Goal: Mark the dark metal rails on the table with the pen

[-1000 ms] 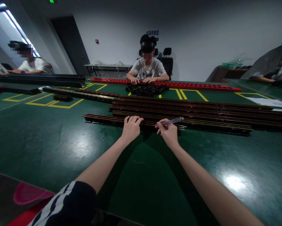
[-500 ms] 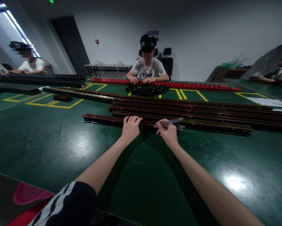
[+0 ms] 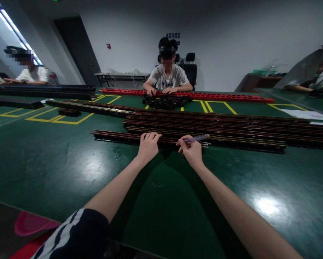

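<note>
Several long dark rails [image 3: 244, 143] with brownish edges lie side by side across the green table [image 3: 56, 162]. My left hand [image 3: 148, 145] rests on the nearest rail, fingers curled over its top edge. My right hand [image 3: 191, 150] is closed on a thin tool with a clear bluish handle [image 3: 196, 138], held roughly level with its tip pointing left over the same rail. The two hands are about a hand's width apart.
A person sits across the table with hands on a long red rail [image 3: 217, 96] behind a pile of small black parts [image 3: 165, 102]. Other people sit at the far left and far right. Yellow floor-style markings [image 3: 56, 117] and white paper [image 3: 307, 115] lie on the table.
The view has shifted slightly; both hands stay on the nearest rail in the same pose.
</note>
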A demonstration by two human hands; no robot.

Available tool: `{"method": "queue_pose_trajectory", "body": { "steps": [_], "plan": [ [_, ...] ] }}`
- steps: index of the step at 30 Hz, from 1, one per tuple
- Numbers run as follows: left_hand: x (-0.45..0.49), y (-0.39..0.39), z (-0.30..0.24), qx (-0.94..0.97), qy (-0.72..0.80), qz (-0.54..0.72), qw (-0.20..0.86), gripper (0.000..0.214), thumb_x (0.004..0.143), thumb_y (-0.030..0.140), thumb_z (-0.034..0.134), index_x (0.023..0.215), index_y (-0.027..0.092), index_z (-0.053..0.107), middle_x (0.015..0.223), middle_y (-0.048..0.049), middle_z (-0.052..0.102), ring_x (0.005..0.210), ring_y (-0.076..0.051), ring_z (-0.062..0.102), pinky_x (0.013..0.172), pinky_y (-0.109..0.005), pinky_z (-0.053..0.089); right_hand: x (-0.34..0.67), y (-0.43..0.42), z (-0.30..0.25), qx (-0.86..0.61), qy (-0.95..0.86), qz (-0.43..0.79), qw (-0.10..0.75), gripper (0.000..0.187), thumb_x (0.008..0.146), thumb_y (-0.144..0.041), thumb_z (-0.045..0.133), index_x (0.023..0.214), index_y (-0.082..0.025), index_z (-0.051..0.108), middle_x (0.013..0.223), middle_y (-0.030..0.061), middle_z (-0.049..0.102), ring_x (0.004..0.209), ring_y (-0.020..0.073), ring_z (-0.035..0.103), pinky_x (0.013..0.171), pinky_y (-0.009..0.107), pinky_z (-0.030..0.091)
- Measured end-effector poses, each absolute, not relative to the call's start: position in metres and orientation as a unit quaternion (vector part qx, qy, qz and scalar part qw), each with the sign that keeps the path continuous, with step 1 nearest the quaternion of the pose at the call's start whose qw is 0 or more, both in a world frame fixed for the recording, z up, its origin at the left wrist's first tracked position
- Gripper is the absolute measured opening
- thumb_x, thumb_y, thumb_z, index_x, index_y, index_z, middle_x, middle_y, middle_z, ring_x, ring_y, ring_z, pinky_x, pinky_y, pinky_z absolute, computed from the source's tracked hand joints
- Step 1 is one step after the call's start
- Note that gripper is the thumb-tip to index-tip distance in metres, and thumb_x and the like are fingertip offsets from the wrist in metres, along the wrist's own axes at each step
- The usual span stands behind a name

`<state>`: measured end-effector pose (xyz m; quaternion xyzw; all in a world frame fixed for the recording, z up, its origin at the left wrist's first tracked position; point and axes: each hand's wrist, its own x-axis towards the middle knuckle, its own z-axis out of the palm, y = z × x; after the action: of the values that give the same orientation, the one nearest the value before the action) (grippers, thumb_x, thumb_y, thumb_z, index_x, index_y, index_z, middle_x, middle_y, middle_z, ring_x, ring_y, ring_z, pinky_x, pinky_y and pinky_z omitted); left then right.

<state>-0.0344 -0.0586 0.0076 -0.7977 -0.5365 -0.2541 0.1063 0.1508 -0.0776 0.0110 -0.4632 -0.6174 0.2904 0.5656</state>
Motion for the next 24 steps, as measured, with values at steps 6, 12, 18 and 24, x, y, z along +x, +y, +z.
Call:
{"method": "queue_pose_trajectory", "body": {
  "steps": [6,12,18,24],
  "plan": [
    [-0.0357,-0.057,0.0063,-0.803,-0.527,-0.256,0.11,0.044,0.079,0.005,0.04,0.116,0.019,0.058,0.113,-0.0082,0.063,0.109,-0.024,0.054,0.101,-0.043,0.033,0.1503,-0.0765,0.0099,-0.461,-0.612,0.292,0.572,0.027,0.08,-0.045,0.059,0.075,-0.018,0.056,0.07,0.0055,0.068,0.045,0.0131,0.059,0.041,0.023,0.045],
    [-0.0361,-0.0577,0.0074,-0.813,-0.509,-0.26,0.112,0.04,0.081,0.01,0.042,0.117,0.018,0.058,0.113,-0.0082,0.063,0.108,-0.023,0.055,0.1,-0.042,0.033,0.1499,-0.0776,0.0112,-0.462,-0.62,0.286,0.565,0.028,0.081,-0.046,0.057,0.074,-0.019,0.056,0.069,0.0055,0.068,0.045,0.0132,0.059,0.041,0.023,0.046],
    [-0.035,-0.0591,0.0093,-0.825,-0.492,-0.258,0.1,0.036,0.086,0.021,0.044,0.119,0.02,0.058,0.115,-0.0081,0.063,0.109,-0.024,0.054,0.101,-0.043,0.032,0.1489,-0.0781,0.011,-0.466,-0.617,0.279,0.569,0.028,0.081,-0.046,0.057,0.073,-0.019,0.055,0.067,0.0051,0.067,0.044,0.0136,0.058,0.041,0.024,0.046],
    [-0.0355,-0.0568,0.0059,-0.828,-0.486,-0.258,0.106,0.035,0.088,0.029,0.046,0.119,0.02,0.058,0.114,-0.0088,0.063,0.109,-0.024,0.054,0.102,-0.043,0.032,0.1501,-0.0799,0.0118,-0.475,-0.61,0.27,0.574,0.029,0.081,-0.047,0.056,0.073,-0.019,0.054,0.065,0.0049,0.066,0.045,0.0144,0.059,0.042,0.024,0.047]
  ]
}}
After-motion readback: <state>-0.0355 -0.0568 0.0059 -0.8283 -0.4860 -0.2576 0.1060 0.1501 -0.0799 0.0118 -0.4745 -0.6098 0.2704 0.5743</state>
